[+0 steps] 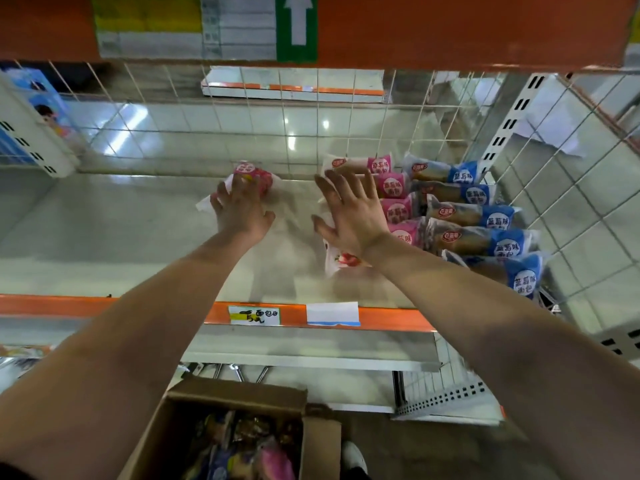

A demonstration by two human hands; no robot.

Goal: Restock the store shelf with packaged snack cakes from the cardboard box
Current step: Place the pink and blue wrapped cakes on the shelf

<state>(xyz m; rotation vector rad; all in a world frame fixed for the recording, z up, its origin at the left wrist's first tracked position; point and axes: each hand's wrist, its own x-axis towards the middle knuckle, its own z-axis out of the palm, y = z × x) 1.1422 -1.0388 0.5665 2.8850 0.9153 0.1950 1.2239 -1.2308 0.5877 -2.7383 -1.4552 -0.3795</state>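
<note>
Both my arms reach onto the grey shelf (104,230). My left hand (240,211) lies on a pink snack cake packet (258,178) near the shelf's back, its fingers curved over the wrapper. My right hand (349,213) is flat with fingers spread, pressing against a row of pink packets (394,187). A further pink-and-white packet (341,261) lies under my right wrist. To the right of the pink row stands a row of blue packets (498,220). Below, the open cardboard box (239,396) holds several mixed packets.
A wire grid (277,109) backs the shelf and a wire divider (571,188) bounds it on the right. The orange front rail (388,320) carries two price labels. An orange shelf edge (450,26) with a green arrow sign hangs overhead.
</note>
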